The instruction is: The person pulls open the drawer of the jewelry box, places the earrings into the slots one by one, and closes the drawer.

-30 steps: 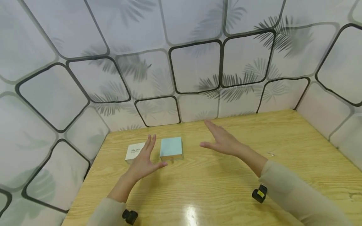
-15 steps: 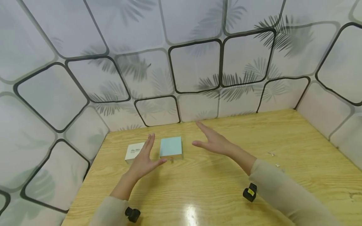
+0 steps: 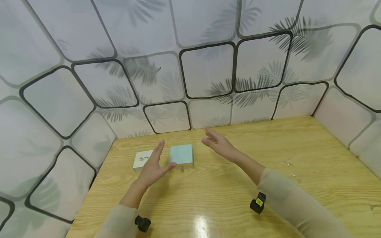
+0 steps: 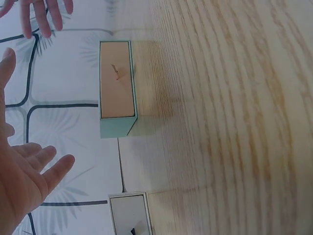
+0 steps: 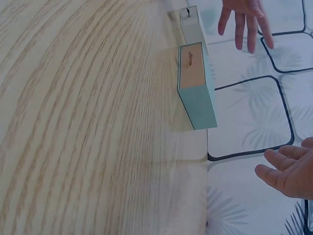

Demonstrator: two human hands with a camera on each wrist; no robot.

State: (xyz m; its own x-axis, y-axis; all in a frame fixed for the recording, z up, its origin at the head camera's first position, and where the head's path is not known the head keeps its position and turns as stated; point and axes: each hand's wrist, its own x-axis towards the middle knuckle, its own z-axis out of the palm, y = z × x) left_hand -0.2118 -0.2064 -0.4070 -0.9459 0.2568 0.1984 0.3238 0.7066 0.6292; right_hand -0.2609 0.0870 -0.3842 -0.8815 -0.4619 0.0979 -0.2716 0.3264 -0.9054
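- Past the left hand (image 3: 153, 170) and the right hand (image 3: 220, 145), a pale wall (image 3: 208, 72) with dark rounded squares and gray leaves; under both, a shiny yellow wood table (image 3: 214, 198).
- Left hand: open, up in the air, thumb spread wide.
- Right hand: open too, in the air, fingers a little bent.
- Between the hands, nearer the left one and past its thumb: a light blue box (image 3: 181, 154) on the table.
- Left of the left hand's fingers: a white box (image 3: 141, 159) on the table.
- Right of the right forearm: tiny shiny bits (image 3: 293, 175).
- Only in the head view: dark writing on the white box's top, and those bits.
- Clearer from the wrists: the blue box's tan front with a small tab (image 4: 116, 72), and a dark tab (image 5: 188, 12) on the white box.
- Hidden in the head view: one edge of the white box, behind the left hand.
- Cut off in the left wrist view: both hands, and the white box at the bottom.
- Hard to make out: the writing, too small to read, and the shape of the bits.
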